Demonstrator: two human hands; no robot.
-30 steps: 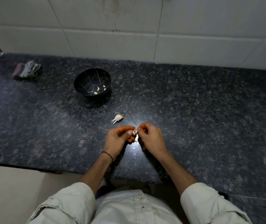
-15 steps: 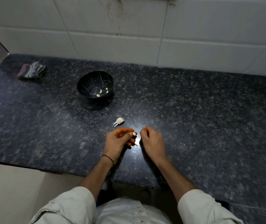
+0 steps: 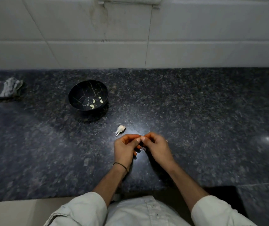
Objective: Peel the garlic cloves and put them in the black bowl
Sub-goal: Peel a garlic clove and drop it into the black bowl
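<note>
The black bowl (image 3: 75, 93) with thin gold veins stands on the dark granite counter, with several peeled pale cloves (image 3: 93, 103) lying in it. A small remnant of the garlic head (image 3: 120, 129) with its stem lies on the counter just beyond my hands. My left hand (image 3: 125, 149) and my right hand (image 3: 156, 148) meet fingertip to fingertip over the counter's near part. Between them they pinch a small garlic clove, almost wholly hidden by the fingers. A scrap of white skin (image 3: 143, 149) shows below the fingers.
A folded grey and pink cloth (image 3: 6, 88) lies at the far left of the counter (image 3: 212, 128). A white tiled wall (image 3: 130, 38) closes the back. The counter's front edge runs just before my body.
The hands, apart half a second ago, have come back together at the fingertips. The view has shifted, so the bowl and garlic head sit lower in the frame.
</note>
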